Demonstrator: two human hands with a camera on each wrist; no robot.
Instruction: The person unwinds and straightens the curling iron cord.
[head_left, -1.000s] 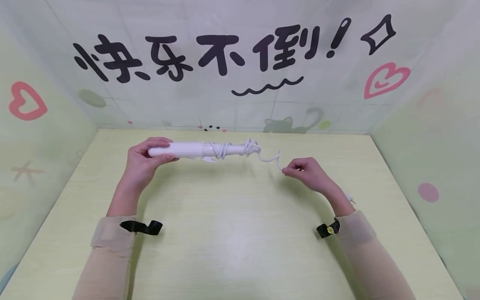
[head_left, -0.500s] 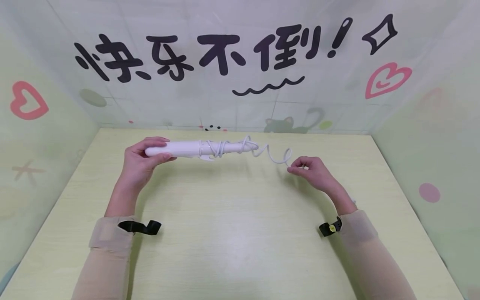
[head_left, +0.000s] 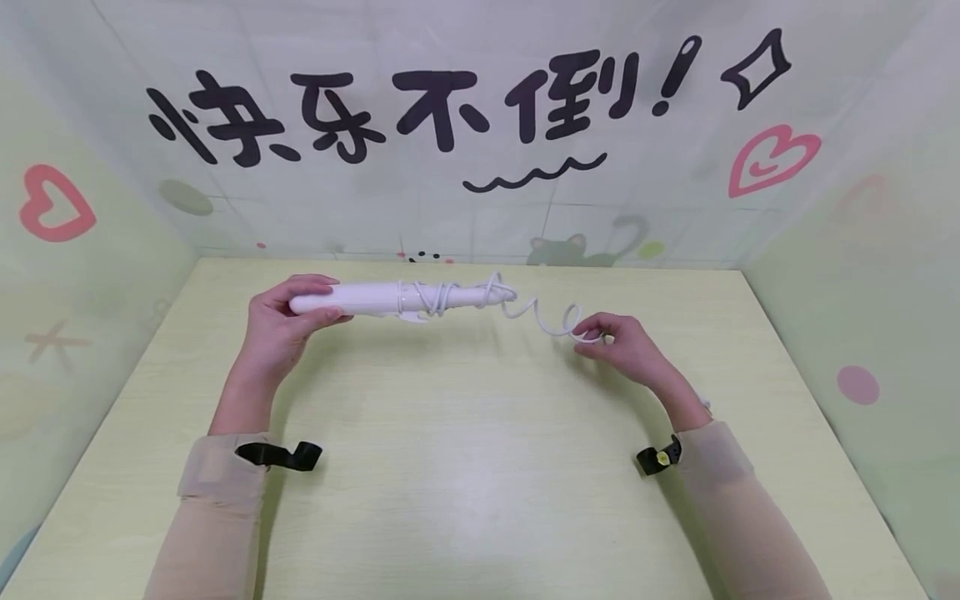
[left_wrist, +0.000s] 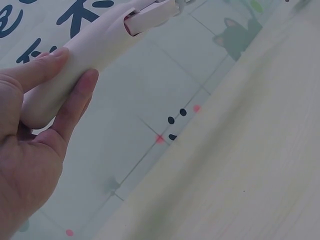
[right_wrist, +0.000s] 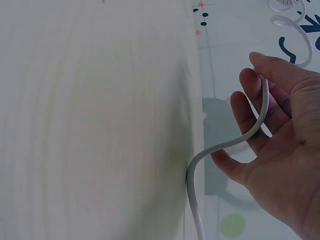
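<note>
In the head view a white curling iron point(head_left: 367, 298) is held level over the table, its thick end at the left. My left hand point(head_left: 279, 321) grips that thick end, thumb on one side and fingers on the other. A white cord point(head_left: 438, 298) is wound loosely around the slimmer right part, then runs off in loose curls. My right hand point(head_left: 622, 346) pinches this cord between thumb and index finger. In the right wrist view, the cord point(right_wrist: 225, 145) crosses the other fingers and hangs below the palm.
A pale wooden table point(head_left: 465, 467) lies beneath both hands. The back wall point(head_left: 420, 208) with black lettering rises behind the table, and printed side walls flank it. A small white piece, partly hidden, shows by the right wrist.
Over the last second my right hand has moved slightly right, and more loose cord curls stretch between it and the curling iron. My left hand has shifted slightly left with the iron.
</note>
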